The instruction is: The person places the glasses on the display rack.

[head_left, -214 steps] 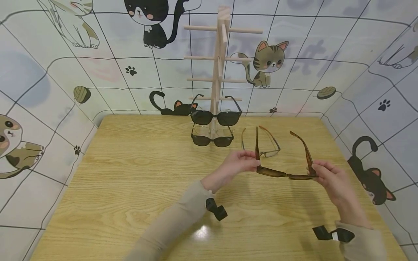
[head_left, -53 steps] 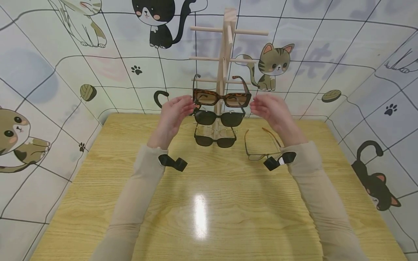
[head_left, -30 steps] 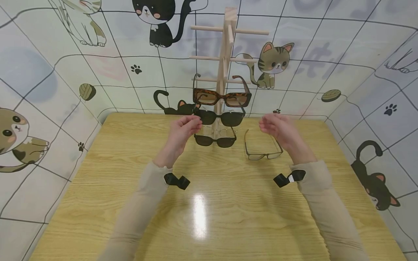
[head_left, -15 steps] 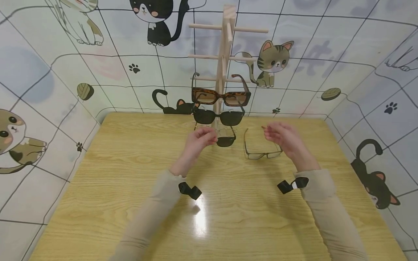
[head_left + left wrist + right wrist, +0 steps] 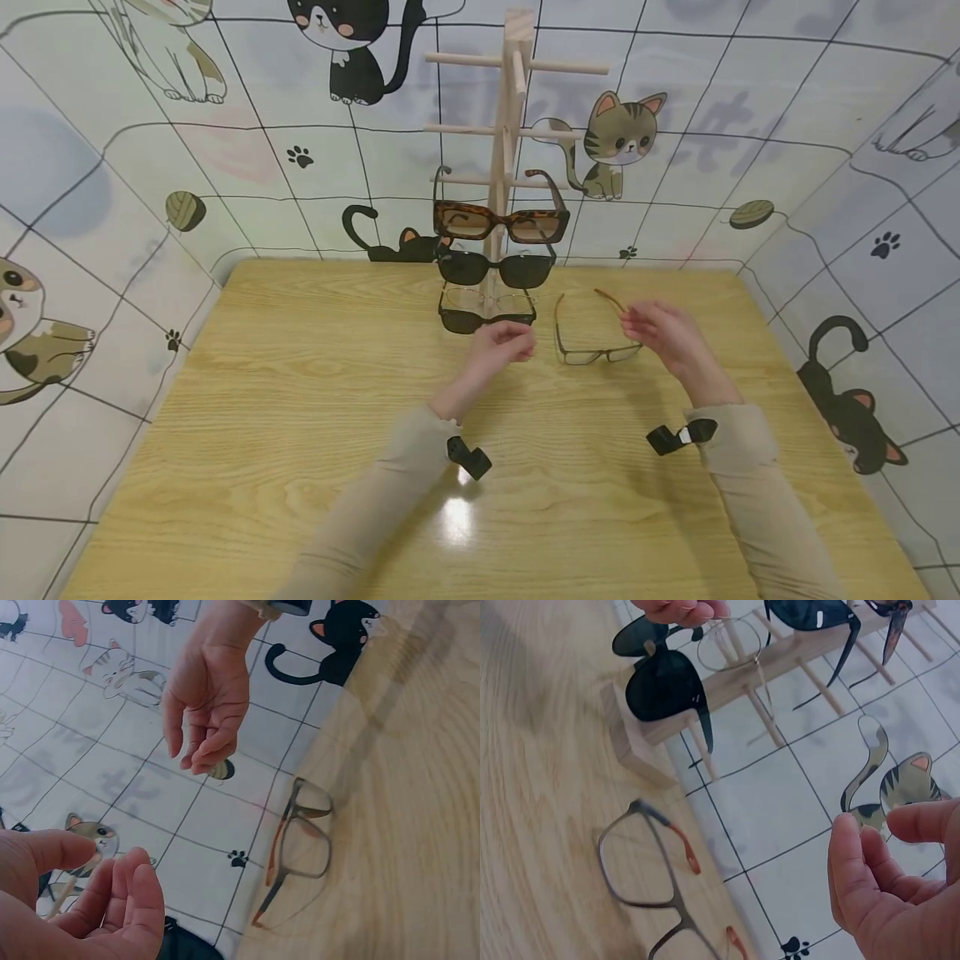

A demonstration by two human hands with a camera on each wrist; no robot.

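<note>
A pair of thin-framed eyeglasses with orange-brown temple tips lies on the table, temples unfolded toward the wall. My right hand hovers just right of it, thumb and fingers apart in the right wrist view. To its left, my left hand is in front of the lowest sunglasses, loosely curved around nothing. Both hands hold nothing. A wooden display rack stands at the back, bearing tortoiseshell sunglasses, black sunglasses and thin wire-rimmed glasses above the lowest pair.
Upper pegs of the rack stick out on both sides with nothing on them. A cat-patterned wall covering encloses the back and sides of the wooden table. Black wrist cameras sit on both sleeves.
The tortoiseshell sunglasses, held in both hands earlier, now hang on the rack. Both hands have let go and come down; the left has moved right, the right toward the eyeglasses.
</note>
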